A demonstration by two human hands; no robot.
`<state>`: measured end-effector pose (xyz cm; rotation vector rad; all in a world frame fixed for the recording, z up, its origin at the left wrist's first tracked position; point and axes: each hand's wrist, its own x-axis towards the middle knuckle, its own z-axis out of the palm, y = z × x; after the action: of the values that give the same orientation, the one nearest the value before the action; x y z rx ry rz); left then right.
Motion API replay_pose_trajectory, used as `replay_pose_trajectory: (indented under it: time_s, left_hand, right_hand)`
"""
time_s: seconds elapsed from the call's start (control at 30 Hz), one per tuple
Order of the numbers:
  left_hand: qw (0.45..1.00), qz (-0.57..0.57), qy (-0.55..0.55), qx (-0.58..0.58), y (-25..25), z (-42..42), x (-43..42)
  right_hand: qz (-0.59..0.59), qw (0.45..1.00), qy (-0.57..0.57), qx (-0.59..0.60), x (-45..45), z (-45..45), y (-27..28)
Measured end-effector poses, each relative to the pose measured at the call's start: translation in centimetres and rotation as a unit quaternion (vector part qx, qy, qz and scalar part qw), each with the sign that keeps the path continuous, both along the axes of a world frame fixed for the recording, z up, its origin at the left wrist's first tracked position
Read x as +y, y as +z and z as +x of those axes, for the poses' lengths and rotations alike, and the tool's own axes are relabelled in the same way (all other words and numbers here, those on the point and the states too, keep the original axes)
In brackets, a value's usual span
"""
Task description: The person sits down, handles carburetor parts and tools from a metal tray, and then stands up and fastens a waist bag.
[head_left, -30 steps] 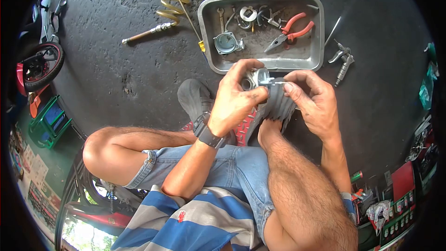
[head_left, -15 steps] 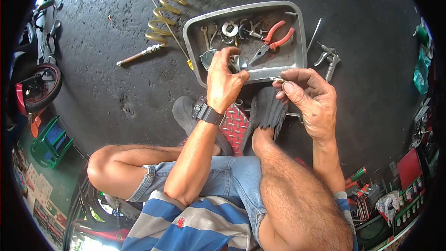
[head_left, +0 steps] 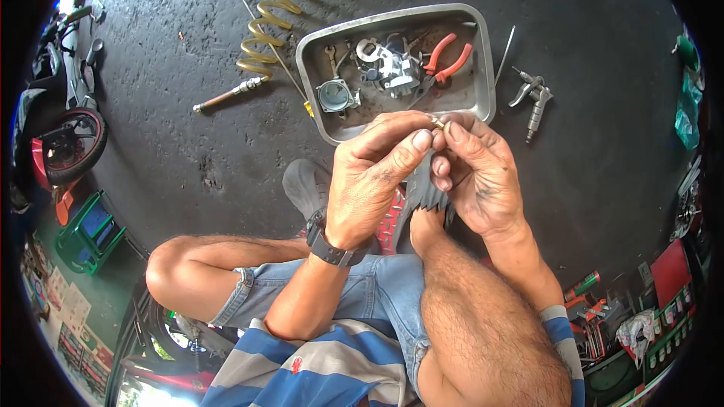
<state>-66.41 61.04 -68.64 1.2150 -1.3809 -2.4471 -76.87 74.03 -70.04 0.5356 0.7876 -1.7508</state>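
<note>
In front of the metal tray [head_left: 483,30], my two hands meet at a small brass-coloured piece [head_left: 438,125], too small to identify exactly. My left hand [head_left: 373,173] pinches one end of it between thumb and forefinger. At the other end, the fingertips of my right hand [head_left: 483,177] are closed on it, with the lower fingers curled. Inside the tray lies a carburetor [head_left: 398,75], beside pliers with red handles [head_left: 451,64] whose jaws are partly hidden. A round metal bowl-like part [head_left: 333,96] sits at the tray's left side.
A spanner [head_left: 332,60] lies in the tray's upper left. Left of the tray are a coiled air hose [head_left: 264,38] and a thin screwdriver with a yellow handle [head_left: 308,108]. An air blow gun [head_left: 535,102] lies to the right. My feet are just below the tray.
My left hand has left the tray and moved right to meet my right hand at the brass piece. The carburetor now rests in the tray against the pliers.
</note>
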Motion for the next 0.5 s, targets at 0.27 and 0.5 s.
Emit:
replay_pose_trajectory:
  time_s: [0.27, 0.5]
  left_hand:
    - [0.999, 0.025, 0.022, -0.024, 1.0, 1.5, -0.4]
    - [0.993, 0.054, -0.095, -0.053, 3.0, 3.6, -1.6]
  right_hand:
    - [0.022, 0.991, 0.123, 0.043, 0.1, 1.3, 0.1]
    - [0.025, 0.863, 0.214, 0.457, -0.2, 0.4, 0.8]
